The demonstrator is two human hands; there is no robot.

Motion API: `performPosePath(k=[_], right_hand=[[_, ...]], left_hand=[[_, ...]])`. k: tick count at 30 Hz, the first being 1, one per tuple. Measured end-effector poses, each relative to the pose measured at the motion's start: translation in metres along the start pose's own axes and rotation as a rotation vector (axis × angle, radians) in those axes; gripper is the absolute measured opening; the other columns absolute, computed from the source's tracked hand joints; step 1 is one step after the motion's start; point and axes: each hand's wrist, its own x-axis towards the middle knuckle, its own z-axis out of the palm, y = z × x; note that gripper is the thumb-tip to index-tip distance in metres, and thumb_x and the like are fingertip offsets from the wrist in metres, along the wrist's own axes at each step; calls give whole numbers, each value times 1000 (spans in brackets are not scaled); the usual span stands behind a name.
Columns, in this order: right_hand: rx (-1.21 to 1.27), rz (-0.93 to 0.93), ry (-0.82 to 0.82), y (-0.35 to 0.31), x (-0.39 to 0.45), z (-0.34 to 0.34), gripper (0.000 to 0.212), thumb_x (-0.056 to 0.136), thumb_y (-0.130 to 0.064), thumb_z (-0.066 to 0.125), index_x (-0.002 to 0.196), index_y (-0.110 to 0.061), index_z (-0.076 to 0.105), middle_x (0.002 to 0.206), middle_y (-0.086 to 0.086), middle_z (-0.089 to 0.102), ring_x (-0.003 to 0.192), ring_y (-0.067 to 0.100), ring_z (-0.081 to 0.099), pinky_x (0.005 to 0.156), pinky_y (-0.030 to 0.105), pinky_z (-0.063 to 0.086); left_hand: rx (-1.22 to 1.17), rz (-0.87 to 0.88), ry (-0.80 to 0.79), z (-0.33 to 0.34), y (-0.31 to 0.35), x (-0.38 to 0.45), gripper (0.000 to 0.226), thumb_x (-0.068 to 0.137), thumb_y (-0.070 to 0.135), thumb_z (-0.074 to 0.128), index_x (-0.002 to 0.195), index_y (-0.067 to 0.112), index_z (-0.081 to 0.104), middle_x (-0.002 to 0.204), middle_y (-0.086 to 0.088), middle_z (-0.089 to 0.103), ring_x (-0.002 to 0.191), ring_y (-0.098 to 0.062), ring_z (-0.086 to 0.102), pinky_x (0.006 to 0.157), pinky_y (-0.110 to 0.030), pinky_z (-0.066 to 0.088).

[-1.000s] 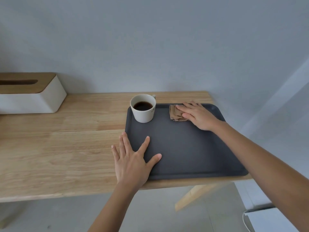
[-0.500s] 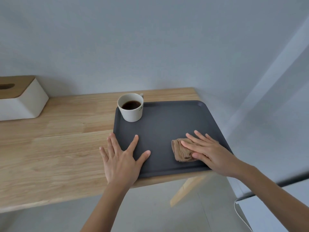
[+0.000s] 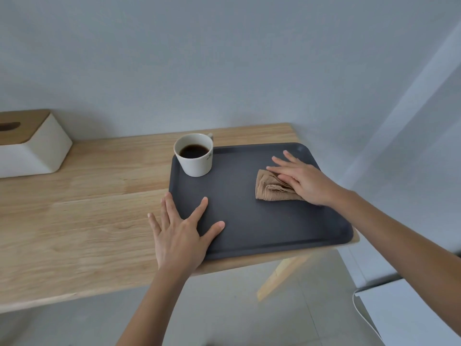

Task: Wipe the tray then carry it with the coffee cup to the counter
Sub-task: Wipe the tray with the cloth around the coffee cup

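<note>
Wooden table (image 3: 87, 208), dark tray (image 3: 262, 221), grey wall (image 3: 224, 58)

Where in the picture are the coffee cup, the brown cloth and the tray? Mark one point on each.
coffee cup (image 3: 197, 163): head view, on its white outer wall.
brown cloth (image 3: 270, 188): head view, on its bunched folds.
tray (image 3: 249, 221): head view, on its bare dark floor.

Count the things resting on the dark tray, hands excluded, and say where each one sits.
2: the coffee cup at the tray's far left corner; the brown cloth under the right hand.
</note>
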Motion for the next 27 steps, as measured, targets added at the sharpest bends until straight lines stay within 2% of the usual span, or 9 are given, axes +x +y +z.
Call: performPosePath(k=[3,6,9,14,19,21,24,27], right_hand=[[-14,-64,-44,-9,-20,6,47,98,-49,26,143,-42,34,155,-17,28,148,6,4,116,35,26],[-133,-218,-32,-13,-41,14,53,94,-59,26,144,-42,35,156,-17,26,149,12,6,115,30,22],[-160,-263,13,-5,-37,14,47,96,-48,34,141,-36,42,154,-13,32,149,18,15,118,38,24],[21,-184,99,0,-1,23,40,95,-24,54,135,-29,53,145,-7,48,144,13,28,110,41,40],[-15,35,151,30,52,2,38,97,-19,49,135,-21,53,146,2,48,144,26,29,114,47,30],[-50,99,181,34,67,-1,38,99,-18,46,136,-20,53,144,3,51,138,31,39,110,45,35],[-28,99,269,28,71,8,35,97,-16,49,130,-17,58,133,4,61,121,29,57,100,42,46],[13,27,282,8,55,15,33,95,-14,51,125,-19,62,128,2,65,118,24,61,99,41,48]], left_hand=[[4,-3,9,1,0,-1,74,76,83,22,143,55,15,159,-21,-10,148,-31,-13,117,-54,-6],[-1,-1,11,1,1,-1,74,76,83,22,143,54,15,159,-21,-10,148,-31,-13,117,-54,-6],[3,15,13,-2,5,1,74,75,83,21,143,54,15,159,-21,-10,148,-31,-14,117,-54,-6],[6,-19,-6,-1,-4,-3,74,75,83,22,143,55,15,159,-20,-11,147,-30,-16,117,-54,-7],[9,-5,-14,-1,2,-2,74,75,84,20,143,56,11,159,-19,-13,147,-29,-17,116,-53,-8],[7,-12,-15,-1,2,-1,74,75,84,20,144,55,11,159,-19,-13,147,-29,-18,116,-53,-8],[17,-22,-4,1,2,-2,74,76,83,19,144,55,11,159,-19,-13,147,-30,-17,116,-53,-8],[27,-27,5,2,3,-1,74,76,83,18,144,54,11,159,-20,-12,147,-31,-16,116,-54,-7]])
